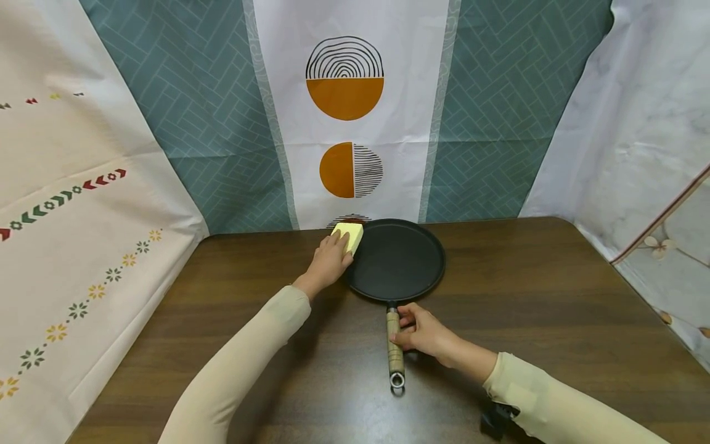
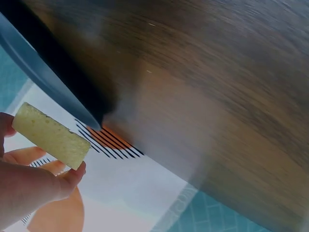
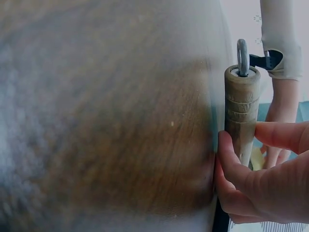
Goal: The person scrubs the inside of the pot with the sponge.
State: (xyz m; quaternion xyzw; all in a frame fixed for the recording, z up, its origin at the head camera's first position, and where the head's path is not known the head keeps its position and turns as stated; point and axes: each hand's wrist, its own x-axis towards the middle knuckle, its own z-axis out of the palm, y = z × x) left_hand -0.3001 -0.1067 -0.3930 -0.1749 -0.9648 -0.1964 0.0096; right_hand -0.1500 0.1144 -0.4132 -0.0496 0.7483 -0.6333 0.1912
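Note:
A round black flat pan (image 1: 396, 259) lies toward the back of the wooden table, its handle (image 1: 394, 348) pointing at me. My right hand (image 1: 427, 333) pinches that pale wooden handle between thumb and fingers; the right wrist view shows the handle (image 3: 240, 104) with a metal ring at its end. At the pan's left rim, my left hand (image 1: 331, 256) grips a yellow sponge (image 1: 350, 234). In the left wrist view the sponge (image 2: 50, 135) sits between thumb and fingers, apart from the pan's edge (image 2: 53, 82). Whether its far side touches the pan is hidden.
The brown wooden table (image 1: 266, 370) ends just behind the pan. A patterned cloth (image 1: 366, 166) hangs along its back edge. Draped fabric (image 1: 83, 246) closes off the left side, and a marbled cloth (image 1: 654, 203) stands on the right.

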